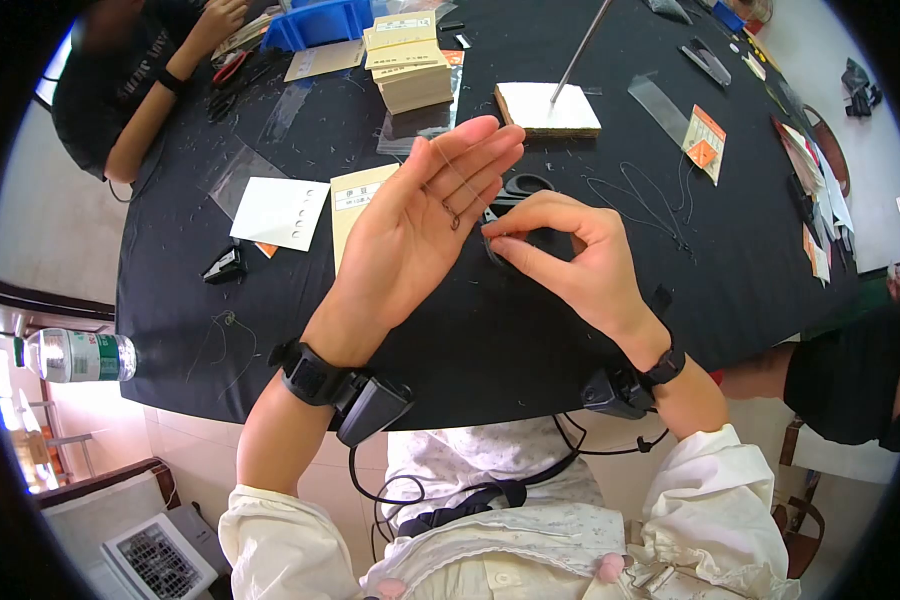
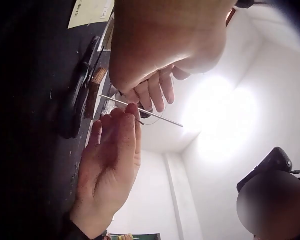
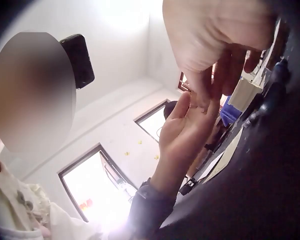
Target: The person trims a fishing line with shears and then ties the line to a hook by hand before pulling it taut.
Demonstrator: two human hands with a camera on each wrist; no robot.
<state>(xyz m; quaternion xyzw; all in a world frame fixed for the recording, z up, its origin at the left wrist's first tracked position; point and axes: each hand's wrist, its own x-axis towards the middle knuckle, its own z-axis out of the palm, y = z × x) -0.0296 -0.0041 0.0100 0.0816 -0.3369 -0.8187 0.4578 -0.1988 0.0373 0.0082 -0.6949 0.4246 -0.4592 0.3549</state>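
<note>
In the head view the left hand (image 1: pixel 410 215) is held palm up with straight fingers, and a thin dark cord (image 1: pixel 454 219) with a small knot or loop lies across the palm and fingers. Just to its right, the right hand (image 1: pixel 575 250) pinches the cord's end between thumb and forefinger. Black-handled scissors (image 1: pixel 526 186) lie on the table behind the fingertips. The left wrist view shows the right hand (image 2: pixel 110 160) pinching beside the left hand's fingers (image 2: pixel 155 92). In the right wrist view the left palm (image 3: pixel 187 135) is under the right fingers.
On the black table (image 1: pixel 470 350) are a stack of cards (image 1: pixel 415 88), a blue bin (image 1: pixel 320 22), a white-topped block (image 1: pixel 545 108) with a metal rod (image 1: pixel 582 50), a white card (image 1: pixel 280 213), a black clip (image 1: pixel 224 265) and loose dark cord (image 1: pixel 650 205). Another person's arm (image 1: pixel 155 115) reaches in at upper left.
</note>
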